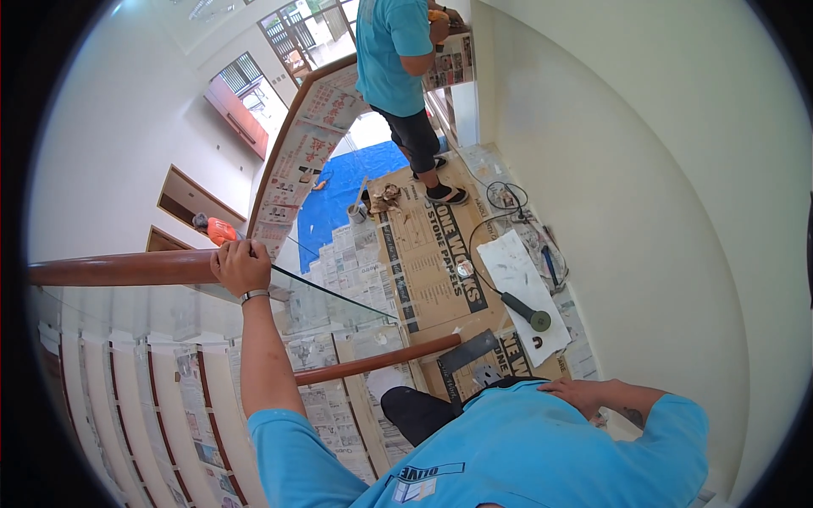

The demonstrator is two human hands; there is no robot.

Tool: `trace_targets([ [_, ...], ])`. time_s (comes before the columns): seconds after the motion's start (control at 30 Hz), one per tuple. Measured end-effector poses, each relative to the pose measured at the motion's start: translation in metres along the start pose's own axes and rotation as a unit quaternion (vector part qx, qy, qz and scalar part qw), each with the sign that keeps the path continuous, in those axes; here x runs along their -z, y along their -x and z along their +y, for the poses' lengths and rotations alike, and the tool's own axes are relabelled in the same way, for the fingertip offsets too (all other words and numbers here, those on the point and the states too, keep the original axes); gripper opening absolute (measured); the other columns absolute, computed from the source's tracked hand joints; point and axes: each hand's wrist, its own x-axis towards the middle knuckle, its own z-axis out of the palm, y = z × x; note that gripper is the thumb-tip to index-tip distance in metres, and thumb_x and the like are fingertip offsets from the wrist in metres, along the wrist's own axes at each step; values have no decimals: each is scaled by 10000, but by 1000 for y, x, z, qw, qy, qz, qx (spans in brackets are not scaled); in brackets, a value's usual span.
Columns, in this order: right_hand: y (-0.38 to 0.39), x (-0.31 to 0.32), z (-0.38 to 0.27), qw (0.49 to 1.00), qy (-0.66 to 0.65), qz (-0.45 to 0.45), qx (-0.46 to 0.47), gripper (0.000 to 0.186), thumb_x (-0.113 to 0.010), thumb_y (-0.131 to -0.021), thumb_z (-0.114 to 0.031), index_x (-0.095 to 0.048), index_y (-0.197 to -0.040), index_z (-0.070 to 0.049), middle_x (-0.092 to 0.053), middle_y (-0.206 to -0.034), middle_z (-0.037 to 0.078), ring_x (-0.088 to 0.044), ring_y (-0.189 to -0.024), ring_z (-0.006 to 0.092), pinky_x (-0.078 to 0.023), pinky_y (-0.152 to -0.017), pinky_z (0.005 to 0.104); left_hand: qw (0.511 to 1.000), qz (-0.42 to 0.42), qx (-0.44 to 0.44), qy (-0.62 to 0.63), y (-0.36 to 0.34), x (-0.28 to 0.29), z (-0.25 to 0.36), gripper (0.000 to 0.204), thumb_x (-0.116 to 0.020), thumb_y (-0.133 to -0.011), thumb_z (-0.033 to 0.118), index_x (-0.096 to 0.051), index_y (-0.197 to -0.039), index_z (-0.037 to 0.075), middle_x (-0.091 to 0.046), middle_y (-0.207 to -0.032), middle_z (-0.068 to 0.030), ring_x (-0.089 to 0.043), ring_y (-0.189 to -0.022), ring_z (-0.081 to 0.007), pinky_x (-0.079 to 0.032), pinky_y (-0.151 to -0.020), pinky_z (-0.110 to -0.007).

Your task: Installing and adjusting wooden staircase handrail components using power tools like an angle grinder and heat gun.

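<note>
My left hand (241, 267) is closed over the end section of a brown wooden handrail (127, 269), fingers wrapped across its top. A band circles that wrist. My right hand (577, 395) lies flat against the waist of my blue shirt (542, 440), its fingers stretched and holding nothing I can see. Beyond my waist, a green corded power tool (539, 320) rests on a stained white sheet (518, 279). A dark flat plate (471, 351) is close to my body, near the end of a lower wooden rail (381, 359).
Printed cardboard (423, 254) covers the landing; newspaper (360, 258) lies beside it. A co-worker in blue (394, 59) stands ahead. A can (356, 213) sits by crumpled brown material (386, 196). Black cable (474, 241) loops near the right wall. Stairs (161, 406) run at left.
</note>
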Motion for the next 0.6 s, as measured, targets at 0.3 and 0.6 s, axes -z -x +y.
trace_targets([
  [0.3, 4, -8, -2, 999, -14, 36, -12, 1185, -889, -546, -302, -249, -1528, -130, -182, -1593, 170, -286, -1383, 465, -292, -1156, 515, 1000, 10, 3, 1, 2, 0, 0, 264, -552, -858, 293, -758, -793, 142, -737, -921, -1, -615, -1048, -197, -335, -1074, -426],
  [0.6, 6, -18, -4, 999, -8, 28, -32, 1166, -884, -570, -315, -246, -1529, -133, -171, -1598, 168, -285, -1389, 452, -282, -1164, 500, 1000, 1, 1, 4, 3, 1, -2, 267, -529, -848, 272, -760, -797, 149, -741, -928, 1, -617, -1039, -201, -347, -1061, -427],
])
